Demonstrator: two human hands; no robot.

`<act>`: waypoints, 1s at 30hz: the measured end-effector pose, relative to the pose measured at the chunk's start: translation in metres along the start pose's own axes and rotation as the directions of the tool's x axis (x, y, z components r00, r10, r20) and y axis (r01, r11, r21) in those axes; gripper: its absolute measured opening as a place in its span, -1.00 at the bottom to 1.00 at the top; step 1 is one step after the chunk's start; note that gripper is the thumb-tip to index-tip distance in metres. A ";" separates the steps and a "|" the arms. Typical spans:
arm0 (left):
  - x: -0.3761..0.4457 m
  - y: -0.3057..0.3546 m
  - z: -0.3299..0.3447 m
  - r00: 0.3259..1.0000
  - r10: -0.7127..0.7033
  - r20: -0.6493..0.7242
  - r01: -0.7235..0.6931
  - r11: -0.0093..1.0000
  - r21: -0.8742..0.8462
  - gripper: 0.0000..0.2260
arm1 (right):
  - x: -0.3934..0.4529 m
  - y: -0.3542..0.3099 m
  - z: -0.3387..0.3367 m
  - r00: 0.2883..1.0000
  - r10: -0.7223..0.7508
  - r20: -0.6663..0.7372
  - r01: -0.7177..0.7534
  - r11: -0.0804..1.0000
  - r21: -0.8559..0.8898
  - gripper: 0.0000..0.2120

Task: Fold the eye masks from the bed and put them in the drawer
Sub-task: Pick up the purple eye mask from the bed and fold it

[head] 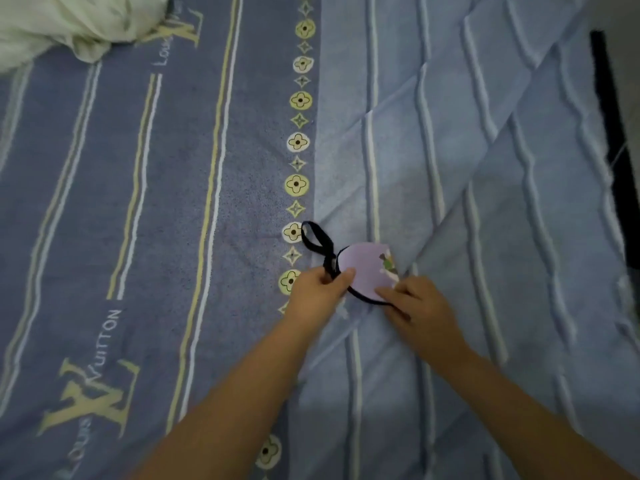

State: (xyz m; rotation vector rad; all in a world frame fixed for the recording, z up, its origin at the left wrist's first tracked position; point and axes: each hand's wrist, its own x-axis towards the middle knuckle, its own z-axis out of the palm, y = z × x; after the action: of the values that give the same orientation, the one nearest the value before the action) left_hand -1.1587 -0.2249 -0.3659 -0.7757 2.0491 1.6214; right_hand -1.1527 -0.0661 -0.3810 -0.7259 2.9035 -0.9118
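Observation:
A lilac eye mask point(367, 268) lies folded in half on the bed, a small green and white print showing at its right edge. Its black elastic strap point(316, 240) loops out to the upper left and also runs under the mask's lower edge. My left hand point(320, 289) pinches the strap and the mask's left edge between thumb and fingers. My right hand point(414, 303) presses on the mask's lower right corner, fingers bent over it. No drawer is in view.
The bed carries a blue logo-printed sheet point(145, 209) on the left and a light blue ribbed blanket point(502, 202) on the right. A crumpled pale green cloth point(76, 22) lies at the top left. A dark edge point(613, 140) shows at the far right.

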 end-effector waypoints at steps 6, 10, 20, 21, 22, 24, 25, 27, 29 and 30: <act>-0.046 0.056 -0.019 0.978 0.146 0.151 -0.166 0.977 0.131 -0.86 | -0.017 -0.031 -0.067 0.997 0.045 0.058 -0.054 0.985 0.167 -0.56; -0.100 0.131 -0.062 0.911 0.294 0.288 -0.374 0.884 0.280 -0.75 | 0.020 -0.062 -0.149 0.981 0.188 0.043 -0.191 0.917 0.350 -0.58; -0.261 0.304 -0.138 0.720 0.694 -0.001 -0.693 0.718 -0.059 -0.68 | 0.057 -0.229 -0.335 0.993 0.057 -0.107 0.027 0.755 0.656 -0.73; -0.274 0.315 -0.142 0.688 0.726 -0.020 -0.726 0.687 -0.037 -0.67 | 0.059 -0.241 -0.350 0.989 0.037 -0.144 0.065 0.762 0.645 -0.76; -0.285 0.326 -0.145 0.654 0.756 -0.040 -0.757 0.654 -0.007 -0.66 | 0.062 -0.251 -0.364 0.987 0.026 -0.157 0.082 0.763 0.642 -0.81; -0.310 0.347 -0.150 0.581 0.810 -0.081 -0.811 0.584 0.022 -0.66 | 0.065 -0.271 -0.391 0.986 -0.025 -0.167 0.119 0.807 0.578 -0.84; -0.320 0.356 -0.152 0.551 0.830 -0.088 -0.831 0.555 0.031 -0.67 | 0.066 -0.278 -0.401 0.982 -0.058 -0.180 0.148 0.828 0.540 -0.80; -0.335 0.367 -0.153 0.521 0.851 -0.073 -0.847 0.525 0.081 -0.75 | 0.067 -0.286 -0.417 0.965 -0.079 -0.249 0.202 0.830 0.520 -0.70; -0.345 0.371 -0.155 0.509 0.860 -0.041 -0.850 0.509 0.138 -0.89 | 0.066 -0.290 -0.429 0.944 -0.067 -0.323 0.232 0.833 0.503 -0.73; -0.348 0.371 -0.156 0.498 0.867 -0.028 -0.855 0.496 0.152 -0.92 | 0.064 -0.293 -0.433 0.943 -0.062 -0.326 0.225 0.841 0.492 -0.77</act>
State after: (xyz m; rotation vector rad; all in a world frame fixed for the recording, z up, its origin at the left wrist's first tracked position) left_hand -1.1317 -0.2553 0.1647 0.3749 2.8142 1.8837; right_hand -1.1482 -0.0724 0.1454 -0.8166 2.6185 -1.8823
